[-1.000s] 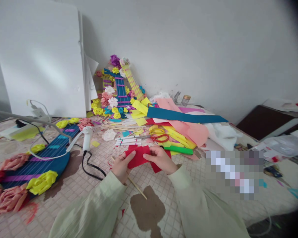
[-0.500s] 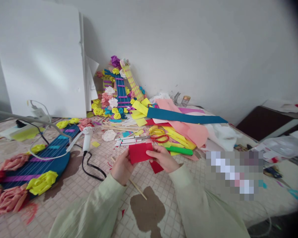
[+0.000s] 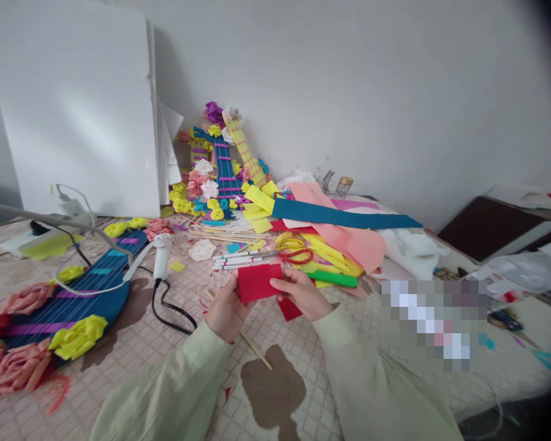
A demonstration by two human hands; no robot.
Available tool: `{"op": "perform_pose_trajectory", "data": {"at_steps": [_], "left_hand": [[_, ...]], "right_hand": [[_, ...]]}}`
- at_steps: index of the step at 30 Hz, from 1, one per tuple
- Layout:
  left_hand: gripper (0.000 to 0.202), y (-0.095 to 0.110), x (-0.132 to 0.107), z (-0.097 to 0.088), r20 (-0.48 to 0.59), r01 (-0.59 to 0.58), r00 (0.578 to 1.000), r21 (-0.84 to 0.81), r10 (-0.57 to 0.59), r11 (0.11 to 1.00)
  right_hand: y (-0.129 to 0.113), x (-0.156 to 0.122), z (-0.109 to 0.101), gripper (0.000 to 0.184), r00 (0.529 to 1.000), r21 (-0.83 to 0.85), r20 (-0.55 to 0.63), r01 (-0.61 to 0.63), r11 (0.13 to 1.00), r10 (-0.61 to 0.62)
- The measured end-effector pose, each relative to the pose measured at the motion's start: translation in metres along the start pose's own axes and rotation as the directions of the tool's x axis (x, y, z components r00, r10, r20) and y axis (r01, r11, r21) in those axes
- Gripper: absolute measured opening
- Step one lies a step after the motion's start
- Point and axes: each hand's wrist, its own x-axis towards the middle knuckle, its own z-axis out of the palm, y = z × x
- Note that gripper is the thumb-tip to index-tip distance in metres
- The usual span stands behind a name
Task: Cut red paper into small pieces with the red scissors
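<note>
A small rectangle of red crepe paper [image 3: 259, 283] is held up between my two hands over the table. My left hand [image 3: 227, 309] grips its left edge, with most of the fingers behind the sheet. My right hand [image 3: 304, 295] pinches the right side, thumb on the front face. Below my right hand lies another red piece [image 3: 289, 310], partly covered by the fingers. A thin wooden stick [image 3: 256, 350] rests on the table under my left hand. Just beyond the held paper are red-handled scissors [image 3: 296, 256] and several white markers [image 3: 239, 261].
A blue paper guitar with paper flowers [image 3: 96, 288] lies at left, beside a white glue gun [image 3: 162, 257] with a black cord. More decorated guitars [image 3: 224, 162] lean on the wall. Crepe sheets [image 3: 344, 214] and a green roll [image 3: 333, 278] are piled at right.
The red paper has tilted slightly, its top edge now straighter across. Both hands keep almost the same place and hold.
</note>
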Motion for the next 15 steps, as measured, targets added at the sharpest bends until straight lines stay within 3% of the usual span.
{"op": "perform_pose_trajectory", "data": {"at_steps": [7, 15], "left_hand": [[0.014, -0.0036, -0.0006, -0.0018, 0.019, -0.052, 0.999, 0.08, 0.051, 0.995], [0.016, -0.0058, -0.0024, -0.0013, -0.026, -0.069, 0.997, 0.061, 0.07, 0.996]], "right_hand": [[0.0016, -0.0003, 0.0006, 0.031, 0.999, -0.032, -0.014, 0.029, 0.999, -0.03], [-0.0032, -0.0031, 0.0059, 0.032, 0.999, -0.04, -0.019, 0.04, 0.998, -0.041]]}}
